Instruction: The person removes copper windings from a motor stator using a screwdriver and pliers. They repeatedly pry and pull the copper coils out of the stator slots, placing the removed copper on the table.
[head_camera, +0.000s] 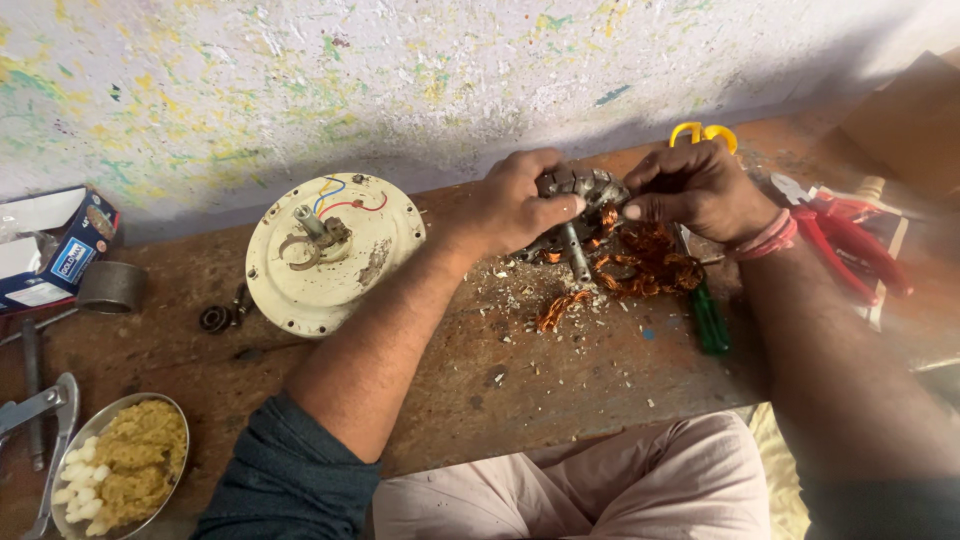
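My left hand (518, 203) grips a grey metal motor stator (585, 200) with a steel shaft, held tilted on the wooden bench (560, 370). My right hand (700, 188) pinches at the stator's right side, fingers closed on the copper winding wire (650, 255) that spills in tangled orange loops below it. More loose copper wire (560, 308) lies among white chips on the bench just under the hands.
A cream round motor cover (330, 250) with coloured wires lies to the left, bearings (222, 315) beside it. A green-handled screwdriver (708, 315), red pliers (850, 240) and yellow-handled scissors (702, 133) lie right. A steel plate of food (125, 465), a tape roll (110, 287) and a box (50, 250) sit left.
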